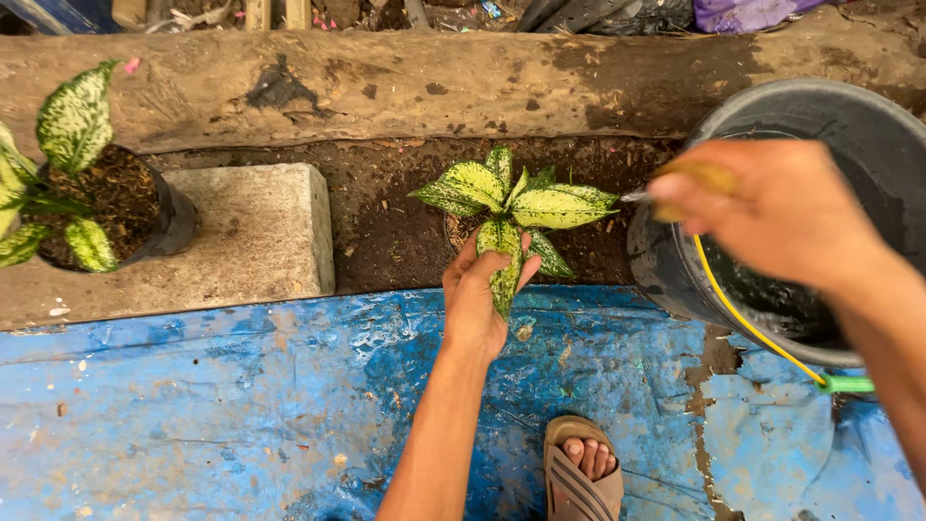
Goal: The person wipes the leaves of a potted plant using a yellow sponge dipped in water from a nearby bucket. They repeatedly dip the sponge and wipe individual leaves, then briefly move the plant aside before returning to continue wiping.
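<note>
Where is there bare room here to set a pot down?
The blue tarp left of the left hand lies open, as does the concrete block beside the potted plant. Crowded: around the speckled plant, black bucket and right hand.

At the left edge a second speckled plant [68,164] in a dark pot stands on a grey concrete block [256,236], a weathered log [386,87] spans the top, and a sandalled foot [582,473] rests on the blue tarp [193,405] at bottom centre.
</note>
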